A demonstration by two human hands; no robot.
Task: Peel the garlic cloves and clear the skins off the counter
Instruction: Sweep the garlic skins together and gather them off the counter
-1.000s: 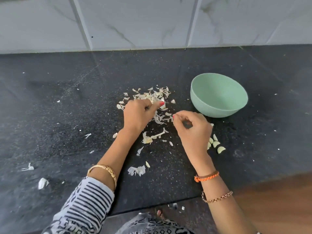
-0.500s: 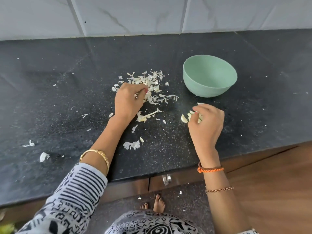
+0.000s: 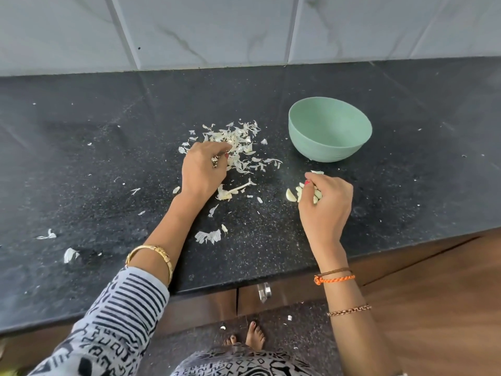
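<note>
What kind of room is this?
Most likely a home kitchen: a dark stone counter against a tiled wall, a green bowl, and garlic skins scattered about.

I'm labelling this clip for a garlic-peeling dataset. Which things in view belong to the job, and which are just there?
Part of the job:
peeled cloves under the right hand
skin pile at the left hand
stray skins
green bowl
counter

Just there:
cabinet handle
tiled wall
</note>
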